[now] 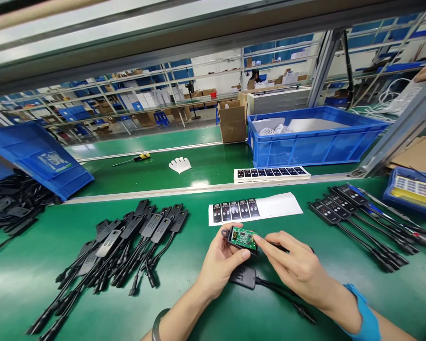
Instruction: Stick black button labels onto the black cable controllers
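My left hand (222,258) grips a small black controller housing with a green circuit board (242,238) showing in its open face. My right hand (298,267) pinches the right end of the same unit, where its black cable leaves. A second black housing (244,277) with a cable lies on the green mat under my hands. Just beyond them lies a white backing sheet (280,206) carrying several black face stickers (235,210) on its left part.
A heap of black cabled housings (128,237) lies at the left, and a row of finished controllers (355,213) at the right. Behind are a tipped blue bin (39,156), a large blue crate (312,137), a sticker strip (271,173), a white glove (180,164) and a screwdriver (135,159).
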`<state>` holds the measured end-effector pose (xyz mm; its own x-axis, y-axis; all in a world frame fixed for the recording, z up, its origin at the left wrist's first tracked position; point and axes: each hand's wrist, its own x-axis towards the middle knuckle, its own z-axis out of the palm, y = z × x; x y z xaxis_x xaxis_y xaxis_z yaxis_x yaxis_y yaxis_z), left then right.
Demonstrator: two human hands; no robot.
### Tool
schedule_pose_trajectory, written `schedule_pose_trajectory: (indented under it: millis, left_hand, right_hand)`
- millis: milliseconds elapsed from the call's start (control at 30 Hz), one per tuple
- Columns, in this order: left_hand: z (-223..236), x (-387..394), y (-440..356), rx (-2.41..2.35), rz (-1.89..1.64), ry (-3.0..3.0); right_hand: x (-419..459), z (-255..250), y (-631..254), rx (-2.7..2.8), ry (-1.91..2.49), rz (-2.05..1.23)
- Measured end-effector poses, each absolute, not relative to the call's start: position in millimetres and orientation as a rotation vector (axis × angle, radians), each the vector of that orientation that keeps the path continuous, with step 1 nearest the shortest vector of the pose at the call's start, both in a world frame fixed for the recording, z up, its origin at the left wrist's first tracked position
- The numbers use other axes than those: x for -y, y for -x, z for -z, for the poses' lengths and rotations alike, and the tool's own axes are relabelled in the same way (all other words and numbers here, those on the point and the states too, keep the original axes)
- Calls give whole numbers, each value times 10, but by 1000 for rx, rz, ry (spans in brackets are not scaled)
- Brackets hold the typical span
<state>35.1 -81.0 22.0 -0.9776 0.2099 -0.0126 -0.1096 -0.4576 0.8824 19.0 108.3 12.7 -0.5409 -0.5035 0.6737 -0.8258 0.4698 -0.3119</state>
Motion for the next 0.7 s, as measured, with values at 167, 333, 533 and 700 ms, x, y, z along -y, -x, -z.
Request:
schedule_pose_trajectory:
  millis: [167,333,533,700]
  left_hand:
    - [-201,798,-352,-1537,-2554,-143]
    - [-206,800,-353,-1550,-2509,-136]
    - [-169,804,-357,-1584,-2492,-159]
    - [-131,802,-360,-1579,-2492,-182]
  right_hand:
    - [-1106,-129,-176,2221,-1064,-863]
    - [-1103,-129,-184,2220,-1120,-824]
    - [-1085,-117,-189,2233,-1143,-843]
    - [-1086,-114,-195,2255,-1164,-844]
